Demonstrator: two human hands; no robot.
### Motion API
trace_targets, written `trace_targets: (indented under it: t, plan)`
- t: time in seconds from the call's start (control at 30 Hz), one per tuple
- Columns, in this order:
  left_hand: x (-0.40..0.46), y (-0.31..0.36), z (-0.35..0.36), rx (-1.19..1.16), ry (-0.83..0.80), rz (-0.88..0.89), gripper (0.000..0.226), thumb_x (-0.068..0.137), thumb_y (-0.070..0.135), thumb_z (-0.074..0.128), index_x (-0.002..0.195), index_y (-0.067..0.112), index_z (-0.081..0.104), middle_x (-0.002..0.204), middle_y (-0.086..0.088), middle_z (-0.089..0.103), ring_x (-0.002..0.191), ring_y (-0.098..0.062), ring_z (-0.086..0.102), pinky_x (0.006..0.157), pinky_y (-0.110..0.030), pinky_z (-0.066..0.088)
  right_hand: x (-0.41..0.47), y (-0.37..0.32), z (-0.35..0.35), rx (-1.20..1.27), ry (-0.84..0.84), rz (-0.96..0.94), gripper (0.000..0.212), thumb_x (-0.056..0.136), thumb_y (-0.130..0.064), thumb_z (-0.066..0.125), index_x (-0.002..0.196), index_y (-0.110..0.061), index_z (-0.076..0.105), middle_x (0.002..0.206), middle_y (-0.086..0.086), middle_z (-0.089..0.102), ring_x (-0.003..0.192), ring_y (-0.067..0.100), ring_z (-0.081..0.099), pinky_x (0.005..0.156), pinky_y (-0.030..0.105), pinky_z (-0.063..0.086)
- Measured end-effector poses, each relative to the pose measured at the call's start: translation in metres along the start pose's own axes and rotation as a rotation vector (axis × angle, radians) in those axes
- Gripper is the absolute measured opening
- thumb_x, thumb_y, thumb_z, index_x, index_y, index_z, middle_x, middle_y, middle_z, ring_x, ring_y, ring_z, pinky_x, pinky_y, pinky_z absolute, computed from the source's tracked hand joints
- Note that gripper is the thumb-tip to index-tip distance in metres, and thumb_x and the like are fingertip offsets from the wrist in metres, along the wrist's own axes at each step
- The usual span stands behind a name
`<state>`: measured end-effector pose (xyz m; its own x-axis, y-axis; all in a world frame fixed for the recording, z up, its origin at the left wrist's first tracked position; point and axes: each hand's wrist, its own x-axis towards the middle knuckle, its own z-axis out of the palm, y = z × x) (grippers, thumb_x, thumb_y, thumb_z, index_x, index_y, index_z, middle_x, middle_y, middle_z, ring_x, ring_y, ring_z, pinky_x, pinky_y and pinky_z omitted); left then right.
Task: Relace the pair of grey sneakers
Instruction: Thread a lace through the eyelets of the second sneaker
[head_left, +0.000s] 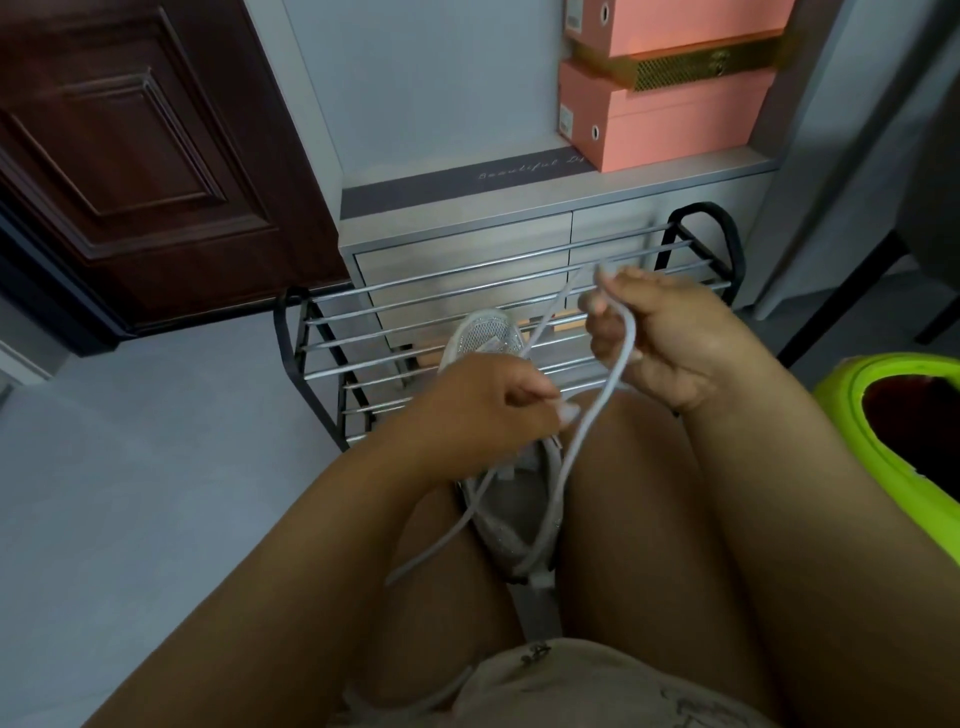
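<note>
Judging from how the lace lies, the relacing of this shoe is at an early or middle stage, and nothing shows of a finished one. Furthest left, a loose lace end (410, 564) trails off over the person's thigh, unthreaded. Next comes the left hand (483, 405), fingers curled and pinching the white lace (582, 441) close to the top of the grey sneaker (498, 525), which is wedged between the knees with its toe towards the metal shoe rack (332, 364). Whether that pinch is feeding an eyelet I cannot tell, since the hand hides the eyelets (the tongue area is covered too). To the right, the right hand (670, 343) is raised and closed on the lace, which hangs from it in a long slack loop down to the sneaker's heel. So much free length suggests most eyelets are not yet threaded. The second sneaker of the pair is not clearly visible, so I judge that it remains to do. Far right sits a green bin (893, 415).
</note>
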<state>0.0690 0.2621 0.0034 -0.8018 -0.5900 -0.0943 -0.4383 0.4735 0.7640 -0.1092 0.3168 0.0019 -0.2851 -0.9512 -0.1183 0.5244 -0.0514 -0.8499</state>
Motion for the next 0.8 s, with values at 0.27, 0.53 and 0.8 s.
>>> trace_targets:
  t: [0.27, 0.53, 0.8]
  plan:
    - [-0.021, 0.021, 0.018, -0.559, -0.424, -0.077, 0.032, 0.096, 0.036, 0.046, 0.113, 0.013, 0.061, 0.092, -0.003, 0.072, 0.050, -0.009, 0.045, 0.040, -0.018, 0.031, 0.003, 0.002, 0.012, 0.338, 0.168, -0.024, 0.022, 0.098, -0.011, 0.041, 0.077, -0.009, 0.048, 0.059, 0.002, 0.049, 0.042, 0.006, 0.042, 0.033, 0.013, 0.031]
    - [-0.021, 0.020, 0.047, -0.335, -0.456, -0.049, 0.024, 0.090, 0.033, 0.062, 0.100, 0.011, 0.062, 0.070, -0.002, 0.057, 0.050, -0.008, 0.043, 0.047, -0.024, 0.035, 0.004, 0.004, 0.016, 0.488, 0.207, 0.039, 0.024, 0.098, -0.014, 0.042, 0.076, -0.009, 0.050, 0.054, 0.001, 0.050, 0.040, 0.006, 0.043, 0.032, 0.012, 0.031]
    - [-0.010, 0.028, 0.001, -0.581, 0.047, -0.012, 0.030, 0.099, 0.021, 0.044, 0.078, 0.017, 0.066, 0.052, 0.005, 0.048, 0.037, -0.004, 0.036, 0.037, -0.013, 0.031, -0.003, 0.008, 0.009, -0.207, 0.158, 0.045, 0.039, 0.092, -0.044, 0.046, 0.078, -0.011, 0.059, 0.064, 0.002, 0.052, 0.052, 0.012, 0.045, 0.046, 0.023, 0.036]
